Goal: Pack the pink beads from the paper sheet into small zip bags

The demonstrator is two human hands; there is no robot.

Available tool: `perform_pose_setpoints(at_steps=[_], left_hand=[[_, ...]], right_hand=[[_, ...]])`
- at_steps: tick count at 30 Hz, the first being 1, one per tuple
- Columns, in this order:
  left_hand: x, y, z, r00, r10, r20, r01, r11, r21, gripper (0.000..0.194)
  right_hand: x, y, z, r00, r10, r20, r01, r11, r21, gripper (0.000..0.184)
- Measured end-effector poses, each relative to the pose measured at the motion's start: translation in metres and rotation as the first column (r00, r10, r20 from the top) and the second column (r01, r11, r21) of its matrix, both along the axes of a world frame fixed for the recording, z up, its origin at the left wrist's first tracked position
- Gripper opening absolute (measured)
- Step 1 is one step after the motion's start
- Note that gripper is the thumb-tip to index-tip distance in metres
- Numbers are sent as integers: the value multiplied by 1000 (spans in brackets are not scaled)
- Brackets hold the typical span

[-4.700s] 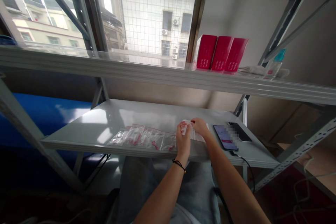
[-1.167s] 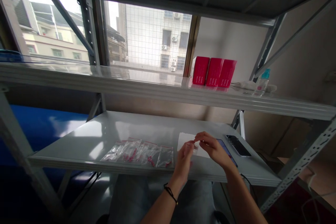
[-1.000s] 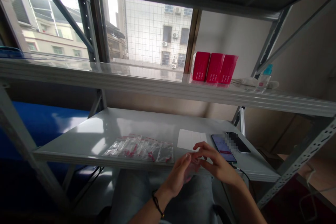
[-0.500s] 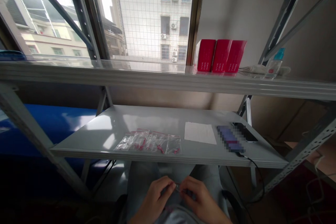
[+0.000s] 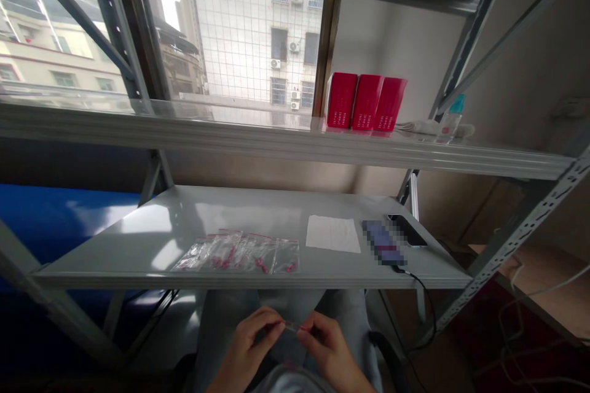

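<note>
The left hand and the right hand are both closed in a light pinch, their fingertips meeting on a small clear piece. It is too small to tell exactly what it is. It looks like a thin see-through stick, held level between the two hands, just over the person's lap and below the front edge of the shelf.

Under the hands are light grey-blue trousers. At 12 o'clock, past that edge, the grey metal shelf carries a row of small plastic bags with red bits inside, lying flat and overlapping. At 1 o'clock on the shelf lies a white sheet of paper. Just right of it is a phone with a black cable hanging off the front, and beside that lies a second, dark phone.

Higher up at 1 o'clock, three red boxes stand upright on the upper shelf, next to a folded cloth and a small bottle with a blue cap. A window fills the view behind at 12 o'clock.
</note>
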State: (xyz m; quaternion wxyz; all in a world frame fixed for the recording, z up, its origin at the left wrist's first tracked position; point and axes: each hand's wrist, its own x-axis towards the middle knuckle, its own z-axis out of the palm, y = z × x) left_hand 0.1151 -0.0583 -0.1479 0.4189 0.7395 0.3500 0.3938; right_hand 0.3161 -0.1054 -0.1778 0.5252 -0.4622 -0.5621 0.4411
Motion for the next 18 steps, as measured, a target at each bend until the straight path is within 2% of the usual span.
perform_pose_setpoints(at_steps=[5,11,18], left_hand=[[1,-4,-3,1000,15,3,-15,1000,16,36],[2,-7,-8,1000,15,-9,-15,1000,15,36],[6,-6,-9,999,-17,-40,16,999,-31,25]], right_hand=[[5,-2,4,990,-43,137,38,999,39,41],[2,-4,4,990,45,135,-48,999,22,37],[4,-1,5,976,-5,216,-6,999,52,42]])
